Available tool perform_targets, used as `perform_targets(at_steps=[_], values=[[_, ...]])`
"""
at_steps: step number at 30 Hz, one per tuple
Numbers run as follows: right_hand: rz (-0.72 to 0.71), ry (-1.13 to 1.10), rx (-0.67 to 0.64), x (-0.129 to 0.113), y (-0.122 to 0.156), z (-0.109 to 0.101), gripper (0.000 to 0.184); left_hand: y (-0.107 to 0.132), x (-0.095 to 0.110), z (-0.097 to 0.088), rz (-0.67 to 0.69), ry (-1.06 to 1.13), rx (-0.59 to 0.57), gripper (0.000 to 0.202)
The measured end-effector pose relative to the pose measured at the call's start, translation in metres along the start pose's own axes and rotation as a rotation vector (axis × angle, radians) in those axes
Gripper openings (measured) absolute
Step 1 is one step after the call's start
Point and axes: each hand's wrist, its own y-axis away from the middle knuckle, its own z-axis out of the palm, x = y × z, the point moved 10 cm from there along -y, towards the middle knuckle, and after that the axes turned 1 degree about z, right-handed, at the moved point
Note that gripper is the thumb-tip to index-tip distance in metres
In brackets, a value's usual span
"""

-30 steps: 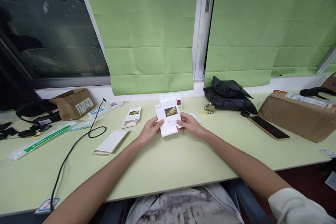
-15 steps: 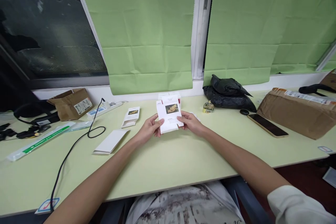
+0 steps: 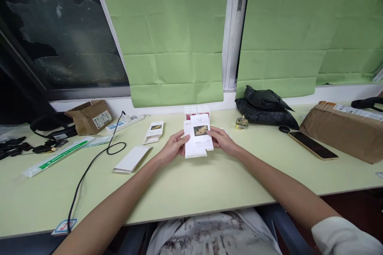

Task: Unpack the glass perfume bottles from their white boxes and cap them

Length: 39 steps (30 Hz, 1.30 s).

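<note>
Between my two hands, above the table, is a white carton (image 3: pixel 198 143) with a picture of a yellowish item on its front. My left hand (image 3: pixel 176 143) pinches its left edge, thumb on the front and fingers behind. On the opposite edge my right hand (image 3: pixel 222 140) grips it the same way. Flaps stick out at the carton's top and bottom. Behind it, partly hidden, stand small white and red boxes (image 3: pixel 203 109). To the left lie a similar carton (image 3: pixel 154 130) with an open end and a plain white folded carton (image 3: pixel 132 159).
A black cable (image 3: pixel 86 171) runs across the left side, near a power strip (image 3: pixel 127 122), an open brown box (image 3: pixel 89 118) and a plastic-wrapped green strip (image 3: pixel 61 155). Rightward are a round gold object (image 3: pixel 241 122), black bags (image 3: pixel 265 109), a phone (image 3: pixel 312 145) and a large brown parcel (image 3: pixel 344 131).
The carton has come slightly lower and tilted flatter in my hands, and the right thumb sits higher on its edge. The whole view has shifted a little, with things appearing further right.
</note>
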Motion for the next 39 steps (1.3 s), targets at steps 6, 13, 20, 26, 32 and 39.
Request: perform_targets(at_steps=[6,13,20,26,32,39], values=[[0.043,-0.031,-0.032,0.0,0.002,0.005,0.042,-0.001,0.001,-0.005,0.028,0.008,0.067,0.059],[-0.014,0.018,0.028,-0.004,0.001,0.001,0.039,-0.001,0.002,-0.005,0.043,-0.055,0.049,0.056],[-0.055,0.026,0.126,-0.004,-0.002,-0.009,0.047,-0.002,0.002,0.001,0.069,-0.132,0.014,0.062],[-0.061,0.182,0.126,-0.001,0.002,-0.007,0.051,-0.008,0.034,-0.061,0.151,-0.439,0.294,0.08],[-0.063,0.285,0.084,0.001,0.006,0.003,0.042,-0.014,0.066,-0.168,-0.065,-1.017,0.58,0.063],[-0.066,0.289,0.06,-0.001,0.006,0.006,0.04,-0.03,0.053,-0.239,-0.361,-1.273,0.614,0.062]])
